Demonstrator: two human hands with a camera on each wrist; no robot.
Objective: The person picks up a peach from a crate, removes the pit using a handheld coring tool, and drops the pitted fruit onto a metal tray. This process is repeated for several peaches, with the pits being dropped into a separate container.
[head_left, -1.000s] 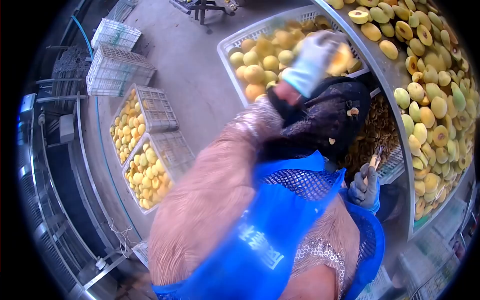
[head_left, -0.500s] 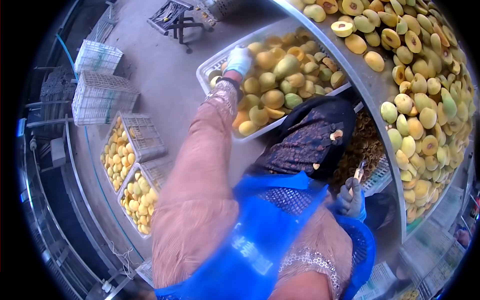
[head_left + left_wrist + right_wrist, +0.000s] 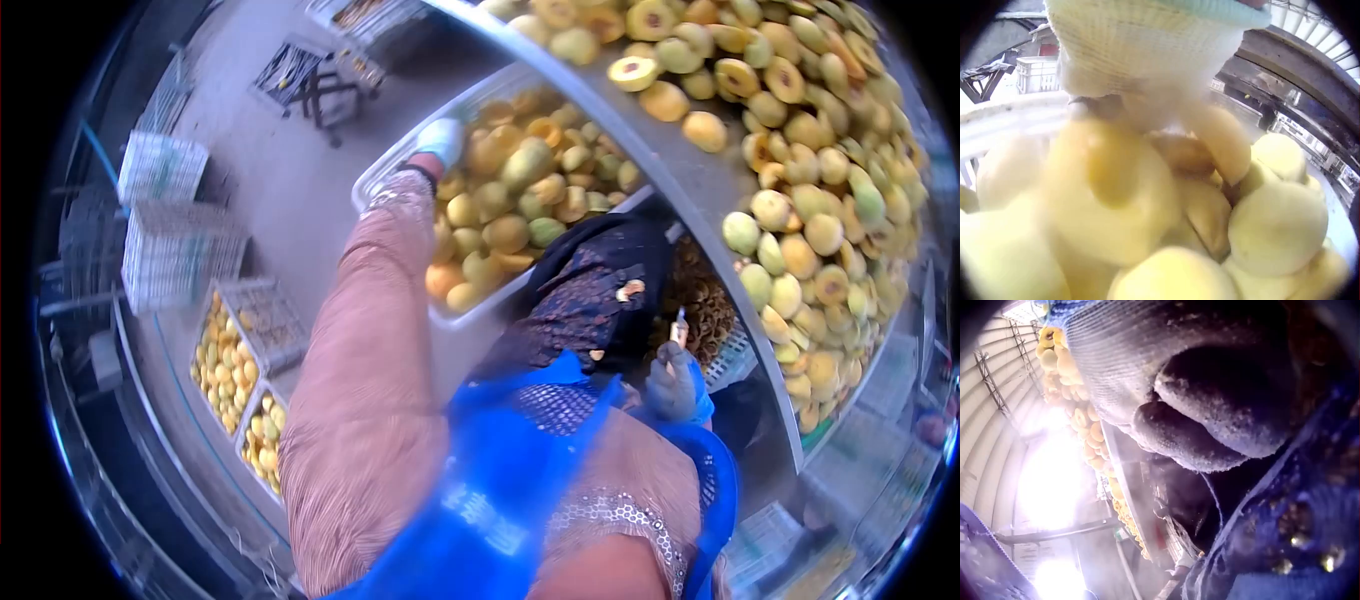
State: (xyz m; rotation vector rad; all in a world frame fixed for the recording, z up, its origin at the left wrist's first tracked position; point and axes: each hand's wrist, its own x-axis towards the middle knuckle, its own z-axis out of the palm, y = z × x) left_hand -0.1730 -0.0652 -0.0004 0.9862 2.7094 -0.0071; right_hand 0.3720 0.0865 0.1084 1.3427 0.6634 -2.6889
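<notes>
My left hand [image 3: 440,142], in a white glove with a pale blue cuff, reaches into the far-left corner of a white plastic crate [image 3: 362,190] heaped with yellow peaches [image 3: 505,232]. In the left wrist view the glove [image 3: 1147,56] comes down right at the fruit, among a blurred peach [image 3: 1110,187] and cut halves; its fingertips are hidden, and I cannot tell whether they grip one. My right hand [image 3: 672,385], gloved in grey, grips a small tool [image 3: 679,328] with a light wooden handle and a metal tip, upright beside my lap. The right wrist view shows its curled fingers [image 3: 1204,419].
A metal-edged table [image 3: 690,200] heaped with halved peaches [image 3: 800,250] curves along my right. Brown scraps or pits [image 3: 705,300] lie in a container beneath it. Peach-filled crates [image 3: 262,322] and white crates [image 3: 185,255] stand on the left floor, a small stool [image 3: 315,85] beyond.
My left hand has swung leftward from the crate's right side, where an orange fruit showed beside it, to the far-left corner. My right hand keeps its hold on the tool. The head view has shifted.
</notes>
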